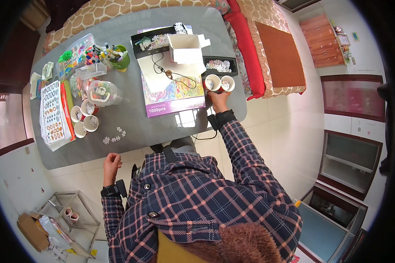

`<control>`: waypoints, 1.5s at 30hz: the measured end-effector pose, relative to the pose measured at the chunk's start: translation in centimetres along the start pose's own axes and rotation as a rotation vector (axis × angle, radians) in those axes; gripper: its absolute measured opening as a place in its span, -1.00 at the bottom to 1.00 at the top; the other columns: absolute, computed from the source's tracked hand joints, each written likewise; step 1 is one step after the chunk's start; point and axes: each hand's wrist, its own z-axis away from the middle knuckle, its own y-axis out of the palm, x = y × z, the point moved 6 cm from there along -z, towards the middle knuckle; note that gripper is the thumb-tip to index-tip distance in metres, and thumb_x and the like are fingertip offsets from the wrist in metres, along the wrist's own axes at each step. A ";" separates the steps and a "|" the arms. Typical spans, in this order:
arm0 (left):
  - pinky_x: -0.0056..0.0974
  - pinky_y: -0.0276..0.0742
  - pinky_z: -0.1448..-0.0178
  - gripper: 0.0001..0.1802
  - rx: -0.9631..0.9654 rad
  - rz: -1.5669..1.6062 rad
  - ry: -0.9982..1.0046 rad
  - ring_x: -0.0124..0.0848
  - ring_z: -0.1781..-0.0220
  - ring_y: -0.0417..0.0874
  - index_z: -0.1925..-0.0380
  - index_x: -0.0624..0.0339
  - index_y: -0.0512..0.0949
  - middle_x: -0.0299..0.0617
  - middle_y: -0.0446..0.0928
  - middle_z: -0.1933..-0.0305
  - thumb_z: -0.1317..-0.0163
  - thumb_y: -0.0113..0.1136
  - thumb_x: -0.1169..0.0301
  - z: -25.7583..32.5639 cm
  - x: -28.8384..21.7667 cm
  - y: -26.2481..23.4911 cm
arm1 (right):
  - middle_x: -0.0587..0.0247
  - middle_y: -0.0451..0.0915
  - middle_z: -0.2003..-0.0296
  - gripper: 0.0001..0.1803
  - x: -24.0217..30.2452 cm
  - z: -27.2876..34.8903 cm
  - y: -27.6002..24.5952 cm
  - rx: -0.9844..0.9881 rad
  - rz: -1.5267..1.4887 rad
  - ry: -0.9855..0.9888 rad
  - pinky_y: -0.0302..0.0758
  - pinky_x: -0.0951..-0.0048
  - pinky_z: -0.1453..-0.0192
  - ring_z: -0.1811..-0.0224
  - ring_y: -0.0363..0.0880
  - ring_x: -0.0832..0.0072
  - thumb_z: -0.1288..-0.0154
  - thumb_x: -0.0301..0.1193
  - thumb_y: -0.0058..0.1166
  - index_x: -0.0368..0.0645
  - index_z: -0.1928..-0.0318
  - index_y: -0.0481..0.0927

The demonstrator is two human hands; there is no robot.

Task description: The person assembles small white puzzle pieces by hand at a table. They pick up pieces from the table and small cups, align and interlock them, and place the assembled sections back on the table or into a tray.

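Observation:
At the table's right side, my right hand (219,101) grips the near side of two white paper cups, a left cup (212,82) and a right cup (228,83), with small pieces inside. The cups hide part of its fingers. My left hand (113,161) is curled closed just off the table's near edge; whatever it may hold is hidden. A few pale jigsaw pieces (115,139) lie on the grey table (134,131) beyond it. Behind the cups, a black tray (232,62) contains many loose puzzle pieces.
A puzzle box (175,108) with a cable across it lies mid-table, near an open white carton (186,49) and another black tray (139,53) of pieces. Several more cups (80,129), a clear plastic jar (104,93), a sticker sheet (52,116) and a green pen holder (122,62) occupy the left.

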 end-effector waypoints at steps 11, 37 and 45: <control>-0.48 0.46 0.39 -0.82 -0.076 0.042 -0.006 -0.55 0.44 0.54 0.32 0.21 0.49 -0.32 0.50 0.41 -0.28 0.16 0.32 2.1 0.3 0.9 | 0.16 0.31 -0.05 -0.05 0.8 -1.0 1.2 0.197 -0.237 -0.082 0.24 0.31 -0.28 -0.12 0.32 0.34 0.26 -0.65 0.32 -0.20 -0.22 0.10; -0.28 0.52 0.20 -0.83 -0.065 -0.339 0.355 -0.36 0.36 0.59 0.34 0.26 0.56 -0.15 0.62 0.39 -0.14 0.20 0.39 -3.3 3.8 -11.1 | 0.02 0.59 0.32 -0.56 1.5 33.2 19.3 1.224 0.736 -0.316 0.52 0.29 0.21 0.33 0.60 0.23 -0.03 -0.36 0.16 -0.27 0.05 0.51; -0.38 0.48 0.28 -0.80 0.368 -0.278 0.141 -0.53 0.42 0.52 0.32 0.24 0.56 -0.30 0.54 0.42 -0.21 0.15 0.31 -3.5 4.5 -7.5 | -0.08 0.38 -0.03 -0.37 2.0 35.9 23.9 0.863 0.728 -0.631 0.50 0.20 0.05 0.16 0.50 0.10 0.05 -0.52 0.10 -0.16 -0.16 0.40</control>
